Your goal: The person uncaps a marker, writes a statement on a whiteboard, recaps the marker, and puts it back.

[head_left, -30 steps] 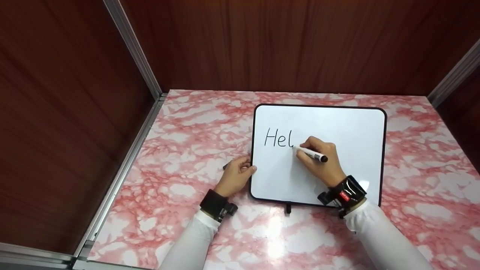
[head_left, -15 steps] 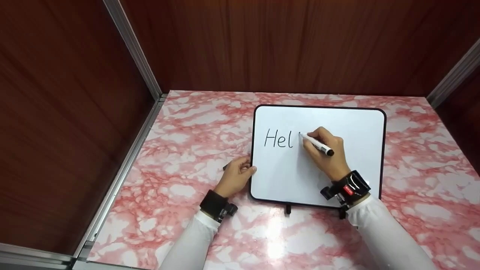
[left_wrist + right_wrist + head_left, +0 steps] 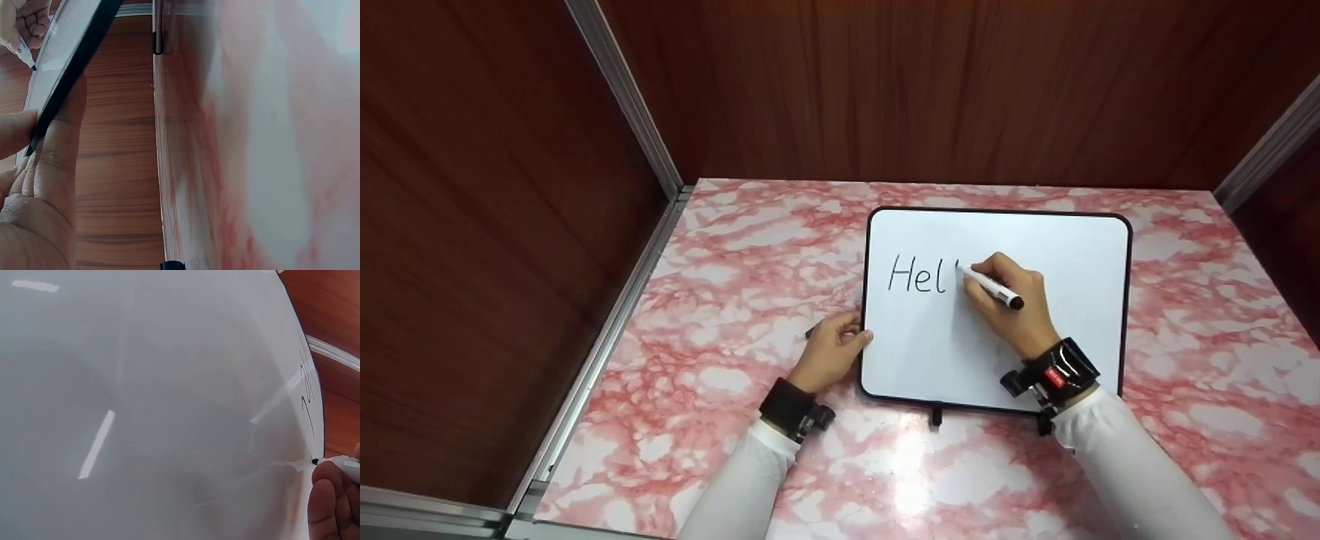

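A whiteboard with a black frame stands tilted on the table, with "Hel" in black on its upper left. My right hand grips a white marker with a black end, its tip at the board just right of the "l", where a short dark stroke shows. In the right wrist view the dark tip of the marker is right at the board's surface. My left hand pinches the board's left edge. The left wrist view shows the thumb on the front and fingers behind.
Black feet stick out under the board's lower edge. A small dark piece shows beyond my left hand. The pink marbled table meets wooden panels at the back and left, with metal rails at the corners.
My right hand has moved up and slightly right with the marker, from the foot of the "l" to a spot beside its top. My left hand stays on the board's edge.
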Demonstrator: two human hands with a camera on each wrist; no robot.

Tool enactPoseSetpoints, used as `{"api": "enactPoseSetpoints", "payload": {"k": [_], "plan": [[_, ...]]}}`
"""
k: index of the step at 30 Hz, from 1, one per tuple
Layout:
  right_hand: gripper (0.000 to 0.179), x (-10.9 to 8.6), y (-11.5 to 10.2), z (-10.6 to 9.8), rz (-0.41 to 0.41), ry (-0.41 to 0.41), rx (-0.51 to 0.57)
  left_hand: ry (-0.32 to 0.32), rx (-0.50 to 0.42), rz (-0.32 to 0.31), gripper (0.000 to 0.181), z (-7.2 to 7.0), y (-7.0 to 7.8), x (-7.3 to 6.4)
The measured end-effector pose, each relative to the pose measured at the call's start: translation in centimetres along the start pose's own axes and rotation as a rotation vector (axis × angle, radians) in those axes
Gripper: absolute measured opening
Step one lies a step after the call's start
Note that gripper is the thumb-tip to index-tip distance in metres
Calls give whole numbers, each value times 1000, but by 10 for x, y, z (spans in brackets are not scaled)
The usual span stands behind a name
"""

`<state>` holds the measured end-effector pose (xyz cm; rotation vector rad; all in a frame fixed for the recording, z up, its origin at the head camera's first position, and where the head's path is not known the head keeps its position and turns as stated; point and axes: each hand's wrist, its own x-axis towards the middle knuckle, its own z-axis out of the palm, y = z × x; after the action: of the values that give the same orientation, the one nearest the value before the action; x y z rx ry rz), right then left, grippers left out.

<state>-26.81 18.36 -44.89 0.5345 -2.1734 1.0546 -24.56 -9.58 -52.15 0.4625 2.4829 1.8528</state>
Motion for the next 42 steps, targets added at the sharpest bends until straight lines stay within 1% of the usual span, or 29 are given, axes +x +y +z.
{"api": "enactPoseSetpoints", "payload": {"k": [4,9,15,22,28,30,34,35,37,41,42], "plan": [[9,-1,-2,0,-1,-8,12,0,-5,5,33,-1,1,1],[8,-5,-3,1,-9,-13,18,-3,-5,-5,34,0,0,1],[8,-9,-5,1,-11,-24,31,7,-6,-9,33,0,-1,1],[9,-14,-5,2,-15,-34,41,5,-34,-1,31,0,0,0],[10,-18,-4,1,-15,-49,43,4,-32,-20,30,0,-1,0],[10,-18,-4,0,-11,-57,43,0,-36,-25,31,0,2,-1],[10,-19,-4,-2,-8,-67,37,-8,-26,-21,30,-3,25,-9],[10,-19,-4,-3,-12,-65,33,-8,-18,-13,31,-3,25,-9],[11,-19,-4,-4,-18,-60,32,-7,-5,-10,32,-3,23,-8],[13,-19,-3,-6,-26,-46,29,-5,-2,1,37,0,1,-1],[13,-18,-3,-7,-23,-43,28,-3,-1,-3,37,0,1,-1]]}}
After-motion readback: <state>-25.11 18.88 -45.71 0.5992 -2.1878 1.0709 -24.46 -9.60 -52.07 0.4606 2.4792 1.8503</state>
